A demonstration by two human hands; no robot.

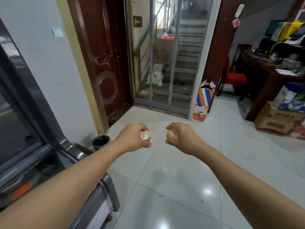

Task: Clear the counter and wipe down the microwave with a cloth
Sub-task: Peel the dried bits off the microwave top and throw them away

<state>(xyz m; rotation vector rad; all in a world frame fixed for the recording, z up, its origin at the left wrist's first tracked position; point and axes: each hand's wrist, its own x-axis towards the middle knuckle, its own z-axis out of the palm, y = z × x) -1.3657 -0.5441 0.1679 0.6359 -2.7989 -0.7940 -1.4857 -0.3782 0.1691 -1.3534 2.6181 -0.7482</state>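
2 hands: left hand [132,138] grips eggshell [145,135] | right hand [181,138] grips eggshell piece [171,134]

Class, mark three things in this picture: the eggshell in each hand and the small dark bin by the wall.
left eggshell [145,135], head view, on its pale broken face.
right eggshell [171,134], head view, on its rounded side.
bin [101,141], head view, on its dark liner.

no words or numbers can be read anywhere. the one clear sign [137,21] is a small dark plate on the wall past the door, with a yellow arrow pointing left. the brown boxes [277,119] on the floor at right carry dark print, too blurred to make out. the striped carton [205,95] by the doorway shows only colours.
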